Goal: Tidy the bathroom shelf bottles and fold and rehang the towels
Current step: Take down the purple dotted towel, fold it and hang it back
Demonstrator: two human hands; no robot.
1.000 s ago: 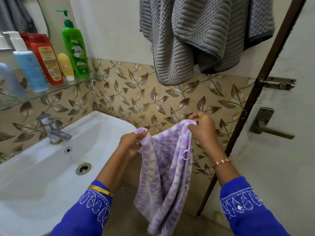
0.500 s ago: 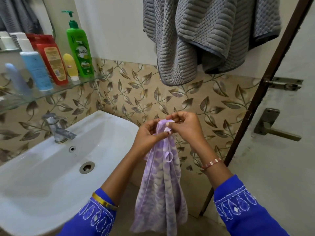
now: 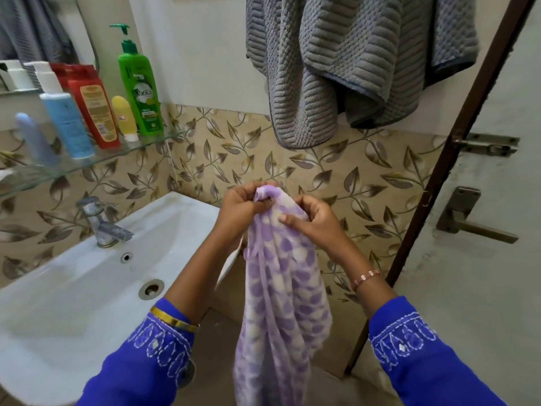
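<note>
A small purple-and-white patterned towel (image 3: 284, 291) hangs folded lengthwise in front of me. My left hand (image 3: 241, 209) pinches its top edge, and my right hand (image 3: 314, 222) grips the same top just to the right, fingers pressed into the cloth. A large grey ribbed towel (image 3: 345, 63) hangs bunched on the wall above. On the glass shelf (image 3: 87, 164) at left stand a green pump bottle (image 3: 140, 89), a small yellow tube (image 3: 124, 118), a red bottle (image 3: 93, 109), a light blue bottle (image 3: 66, 118) and a pale blue tube (image 3: 35, 142).
A white basin (image 3: 87, 291) with a chrome tap (image 3: 101, 222) sits under the shelf at left. A door (image 3: 480, 259) with a brown frame, a bolt (image 3: 486, 145) and a lever handle (image 3: 468, 221) stands close on the right. Leaf-patterned tiles cover the wall behind.
My hands came together from holding the purple towel spread wide, bringing its top corners together. The towel now hangs as a narrow folded strip.
</note>
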